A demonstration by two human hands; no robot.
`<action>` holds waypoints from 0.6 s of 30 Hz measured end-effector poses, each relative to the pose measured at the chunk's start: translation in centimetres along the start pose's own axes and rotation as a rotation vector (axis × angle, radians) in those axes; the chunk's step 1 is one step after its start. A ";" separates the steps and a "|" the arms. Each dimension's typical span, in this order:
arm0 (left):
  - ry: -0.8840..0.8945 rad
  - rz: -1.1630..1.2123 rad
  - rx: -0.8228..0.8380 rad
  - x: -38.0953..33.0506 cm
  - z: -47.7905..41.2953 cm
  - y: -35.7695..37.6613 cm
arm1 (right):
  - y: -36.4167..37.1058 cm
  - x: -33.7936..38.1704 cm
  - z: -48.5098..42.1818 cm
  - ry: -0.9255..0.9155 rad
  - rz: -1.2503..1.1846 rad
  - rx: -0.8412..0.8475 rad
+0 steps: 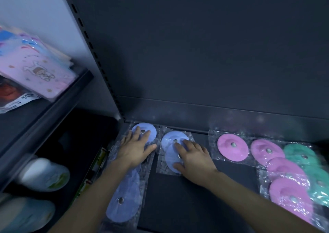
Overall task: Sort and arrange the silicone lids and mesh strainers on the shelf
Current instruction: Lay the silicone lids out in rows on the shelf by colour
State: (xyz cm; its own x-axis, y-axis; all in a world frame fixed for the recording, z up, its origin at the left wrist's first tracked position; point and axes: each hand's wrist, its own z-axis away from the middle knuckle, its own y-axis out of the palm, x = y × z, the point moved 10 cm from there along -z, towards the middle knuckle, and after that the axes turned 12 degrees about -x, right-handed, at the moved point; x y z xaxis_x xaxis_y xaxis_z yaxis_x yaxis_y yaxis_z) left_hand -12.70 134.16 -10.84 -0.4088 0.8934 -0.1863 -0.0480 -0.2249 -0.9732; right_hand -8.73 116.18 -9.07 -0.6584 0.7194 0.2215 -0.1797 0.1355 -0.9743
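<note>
Round silicone lids in clear bags lie on a dark shelf [178, 197]. A column of blue lids [122, 206] runs along the left side; my left hand [135, 149] rests flat on its far end, fingers spread over the rearmost blue lid [151, 134]. My right hand [194, 158] presses flat on two overlapping blue lids [169, 142] beside it. Pink lids [232, 148] lie to the right, with more pink ones [288, 195] trailing toward the front. Green lids [302, 156] sit at the far right. No mesh strainers are visible.
The shelf's dark back panel [195, 54] rises behind the lids. A slotted upright [99, 67] divides this bay from the left one, where pink packaged items [41, 72] lie on an upper shelf and blurred pale packages [44, 174] sit below.
</note>
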 end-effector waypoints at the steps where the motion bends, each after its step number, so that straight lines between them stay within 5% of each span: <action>1: -0.024 -0.003 0.001 0.2 -0.1 0.0 | 0.0 -0.1 -0.2 0.005 0.005 0.005; 8: -0.054 0.028 -0.053 0.1 -0.4 -0.2 | 0.0 -0.7 -1.6 0.029 0.005 -0.011; 18: 0.149 0.106 -0.126 -4.1 -0.5 -0.2 | 0.6 -1.0 -2.5 -0.004 0.026 -0.009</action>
State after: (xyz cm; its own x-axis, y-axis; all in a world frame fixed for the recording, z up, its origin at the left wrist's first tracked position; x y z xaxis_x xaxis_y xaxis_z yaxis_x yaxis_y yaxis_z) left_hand -10.53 130.70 -9.98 -0.2656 0.9172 -0.2969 0.1062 -0.2782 -0.9546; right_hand -6.41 117.25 -9.98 -0.6654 0.7202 0.1964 -0.1561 0.1230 -0.9801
